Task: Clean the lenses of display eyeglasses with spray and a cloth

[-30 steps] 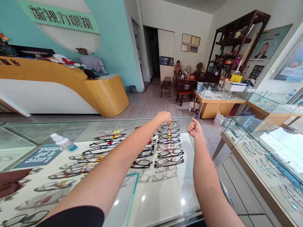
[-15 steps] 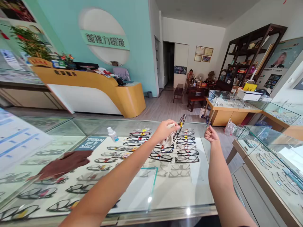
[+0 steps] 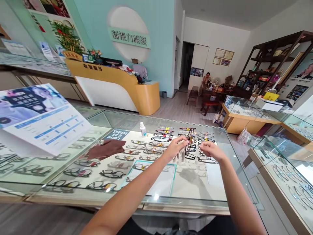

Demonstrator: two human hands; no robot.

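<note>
Above the right side of the near glass tabletop [image 3: 200, 191], the left grip [image 3: 176, 148] pinches dark-rimmed glasses [image 3: 190, 140] and a pale cloth [image 3: 181, 156]. The right grip [image 3: 210, 150] curls just right of them; I cannot tell whether it pinches anything. Left of them stands a white bottle [image 3: 143, 129]. The right-hand display case [image 3: 269, 179] contains spectacle frames [image 3: 280, 173].

Eyeglasses [image 3: 190, 139] between hands [image 3: 175, 148], bottle [image 3: 143, 130] to the left
</note>
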